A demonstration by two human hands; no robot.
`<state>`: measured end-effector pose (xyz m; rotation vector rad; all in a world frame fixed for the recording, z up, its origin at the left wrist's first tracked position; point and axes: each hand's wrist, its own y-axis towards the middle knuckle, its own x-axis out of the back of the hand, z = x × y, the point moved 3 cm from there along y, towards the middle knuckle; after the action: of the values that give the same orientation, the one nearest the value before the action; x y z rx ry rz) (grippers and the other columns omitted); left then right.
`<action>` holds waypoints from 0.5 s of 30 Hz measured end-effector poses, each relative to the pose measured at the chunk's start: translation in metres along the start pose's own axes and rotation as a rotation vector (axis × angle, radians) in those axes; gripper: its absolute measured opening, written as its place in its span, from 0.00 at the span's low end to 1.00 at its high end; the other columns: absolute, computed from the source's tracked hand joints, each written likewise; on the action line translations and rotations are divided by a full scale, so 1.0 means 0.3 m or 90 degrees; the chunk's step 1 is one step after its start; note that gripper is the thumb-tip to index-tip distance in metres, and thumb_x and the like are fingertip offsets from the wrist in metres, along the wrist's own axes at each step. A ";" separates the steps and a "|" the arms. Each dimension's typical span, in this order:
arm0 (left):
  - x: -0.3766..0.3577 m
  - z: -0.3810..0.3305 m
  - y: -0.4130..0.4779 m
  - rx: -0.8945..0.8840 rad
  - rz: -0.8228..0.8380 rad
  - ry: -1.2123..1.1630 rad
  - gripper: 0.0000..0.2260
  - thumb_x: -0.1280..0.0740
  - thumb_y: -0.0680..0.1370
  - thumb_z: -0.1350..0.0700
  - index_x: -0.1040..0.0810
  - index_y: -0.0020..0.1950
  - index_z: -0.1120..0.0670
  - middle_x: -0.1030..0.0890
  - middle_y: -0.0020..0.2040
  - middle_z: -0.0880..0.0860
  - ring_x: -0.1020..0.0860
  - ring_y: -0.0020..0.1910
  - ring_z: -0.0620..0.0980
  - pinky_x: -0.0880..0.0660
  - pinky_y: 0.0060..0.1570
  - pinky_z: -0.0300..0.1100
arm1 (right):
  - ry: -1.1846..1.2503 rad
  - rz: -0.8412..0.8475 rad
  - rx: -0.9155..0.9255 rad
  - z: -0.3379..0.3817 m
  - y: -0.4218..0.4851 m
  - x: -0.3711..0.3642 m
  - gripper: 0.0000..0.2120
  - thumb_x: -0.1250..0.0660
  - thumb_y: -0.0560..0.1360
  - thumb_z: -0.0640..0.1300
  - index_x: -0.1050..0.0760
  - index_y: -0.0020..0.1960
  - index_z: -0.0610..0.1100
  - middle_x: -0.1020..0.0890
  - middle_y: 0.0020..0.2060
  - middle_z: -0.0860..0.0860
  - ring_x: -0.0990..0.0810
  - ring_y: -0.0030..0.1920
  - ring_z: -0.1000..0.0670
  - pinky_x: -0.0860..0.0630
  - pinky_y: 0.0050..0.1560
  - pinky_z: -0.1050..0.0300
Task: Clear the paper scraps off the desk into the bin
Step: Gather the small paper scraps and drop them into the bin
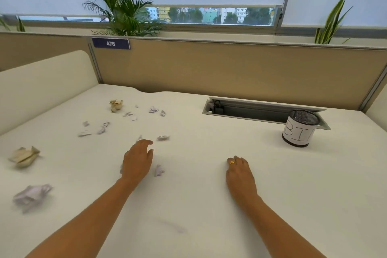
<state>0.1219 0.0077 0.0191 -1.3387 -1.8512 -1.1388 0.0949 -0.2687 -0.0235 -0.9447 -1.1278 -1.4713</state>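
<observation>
Step in hand, as I read it: going for a pick-up. My left hand (138, 160) hovers low over the bench (199, 211), approx midway btw the left & right edges, fingers loosely bent & apart, nothing in it. My right hand (239, 173) lies palm-down on the bench further right, fingers relaxed, also holding nothing.

The paper scraps are all on the left half:
- a small white scrap (163, 137) just beyond the left fingertips
- a second white scrap (159, 170) just beside that hand
- tiny bits (100, 130) scattered toward the far left corner
- a tan crumple (116, 104) nr the far edge
- a second tan crumple (24, 156) at the left edge
- a bigger white ball (31, 195) toward the near left corner

The bin (299, 132) stands upright well apart from them, far right, by the cable tray (251, 109). Can't tell if they touch.

To do it well, I'd say don't pinch bits one by one. Sweep the tiny pcs into a pile w/ the flat of the left hand, then scoop. They're light, so go slow or they'll skitter. The bin mouth looks narrow, so release right over the rim, or pull the bin closer w/ the right hand first to save trips. The big crumples prob need one grab each
</observation>
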 end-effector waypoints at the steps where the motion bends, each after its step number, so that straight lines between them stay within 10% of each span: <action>1: 0.016 0.044 -0.023 0.018 -0.005 -0.006 0.13 0.39 0.77 0.61 0.26 0.61 0.59 0.24 0.63 0.57 0.26 0.61 0.58 0.30 0.60 0.52 | 0.017 0.012 0.016 0.040 -0.002 -0.013 0.22 0.52 0.78 0.34 0.40 0.71 0.39 0.33 0.68 0.46 0.37 0.70 0.45 0.40 0.71 0.57; 15: 0.048 0.218 -0.186 0.053 0.081 -0.040 0.15 0.44 0.79 0.63 0.26 0.64 0.56 0.28 0.69 0.54 0.31 0.69 0.53 0.38 0.69 0.44 | 0.198 0.202 0.238 0.548 -0.077 -0.063 0.24 0.46 0.81 0.43 0.45 0.75 0.46 0.38 0.74 0.49 0.39 0.73 0.46 0.38 0.71 0.53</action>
<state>0.0661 0.0647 -0.0162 -1.4371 -1.8093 -0.9540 0.0763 -0.1037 -0.0034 -0.5767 -0.9301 -1.0570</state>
